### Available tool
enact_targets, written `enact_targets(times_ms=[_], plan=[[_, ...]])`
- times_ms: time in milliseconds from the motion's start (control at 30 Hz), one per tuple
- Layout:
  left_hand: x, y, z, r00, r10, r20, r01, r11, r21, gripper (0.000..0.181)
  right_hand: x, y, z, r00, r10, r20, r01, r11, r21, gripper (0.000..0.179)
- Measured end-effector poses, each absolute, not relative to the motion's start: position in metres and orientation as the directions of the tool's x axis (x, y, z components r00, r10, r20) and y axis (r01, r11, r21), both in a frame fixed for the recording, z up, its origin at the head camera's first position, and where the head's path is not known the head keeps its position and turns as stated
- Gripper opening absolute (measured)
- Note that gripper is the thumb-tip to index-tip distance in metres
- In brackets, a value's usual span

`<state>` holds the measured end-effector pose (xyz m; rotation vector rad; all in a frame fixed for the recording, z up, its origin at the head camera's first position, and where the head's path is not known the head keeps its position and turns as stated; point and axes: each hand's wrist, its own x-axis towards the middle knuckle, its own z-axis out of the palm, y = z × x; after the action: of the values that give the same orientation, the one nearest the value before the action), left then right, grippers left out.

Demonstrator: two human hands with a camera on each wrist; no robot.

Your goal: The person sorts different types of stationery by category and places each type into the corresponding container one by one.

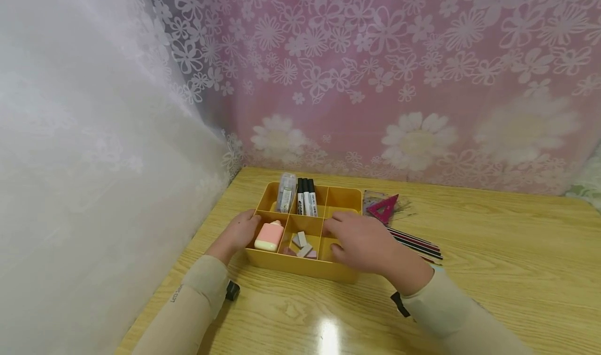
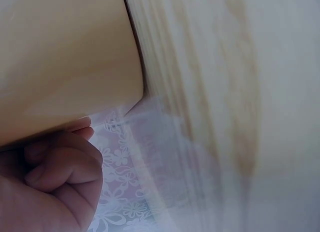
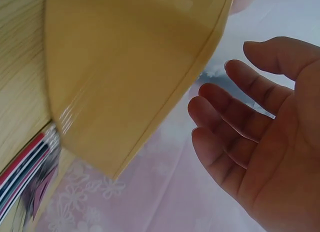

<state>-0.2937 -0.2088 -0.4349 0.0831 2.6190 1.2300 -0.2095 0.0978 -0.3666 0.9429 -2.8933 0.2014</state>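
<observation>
A yellow divided organizer tray (image 1: 300, 265) sits on the table before me. My left hand (image 1: 238, 232) grips its left wall at the rim; the left wrist view shows curled fingers (image 2: 70, 164) against the wall. My right hand (image 1: 363, 240) hovers over the right-hand compartments, fingers loosely bent and holding nothing; the right wrist view shows its fingers apart beside the rim. A pink and cream bottle-shaped item (image 1: 269, 235) lies in the front left compartment. Several small block erasers (image 1: 304, 250) fill the front middle one. Behind stand a clear plastic case (image 1: 286, 193) and black-capped markers (image 1: 307, 197).
Right of the tray, a magenta set square (image 1: 384, 208) lies on a clear packet. Several pencils (image 1: 418, 243) lie in front of it, partly behind my right hand. A pink floral curtain (image 1: 347, 84) hangs behind the wooden table (image 1: 507, 240); white sheeting (image 1: 94, 151) hangs at left.
</observation>
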Motion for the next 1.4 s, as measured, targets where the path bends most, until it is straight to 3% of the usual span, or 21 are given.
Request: enact_targets(times_ms=[333,500,667,1000,1400], plan=[[-0.297,-0.211,-0.438,-0.969,0.157,-0.193,-0.044,0.656,0.754,0.051,-0.207,0.14,-0.374,-0.854,-0.513,0.09,-0.52,0.848,-0.107,0.021],[-0.298,-0.209,-0.435,-0.967,0.156,-0.2,-0.05,0.655,0.754,0.051,-0.205,0.166,-0.379,-0.875,-0.469,0.118,-0.483,0.864,-0.143,0.025],[-0.297,-0.209,-0.434,-0.965,0.155,-0.212,-0.064,0.644,0.762,0.05,-0.203,0.183,-0.384,-0.909,-0.412,0.07,-0.417,0.887,-0.196,0.025],[-0.295,-0.21,-0.436,-0.964,0.156,-0.214,-0.067,0.638,0.767,0.049,-0.202,0.192,-0.408,-0.923,-0.364,-0.122,-0.333,0.917,-0.218,0.017],[-0.297,-0.211,-0.437,-0.965,0.169,-0.203,-0.052,0.633,0.772,0.049,-0.2,0.194,-0.421,-0.921,-0.361,-0.148,-0.325,0.919,-0.224,0.013]])
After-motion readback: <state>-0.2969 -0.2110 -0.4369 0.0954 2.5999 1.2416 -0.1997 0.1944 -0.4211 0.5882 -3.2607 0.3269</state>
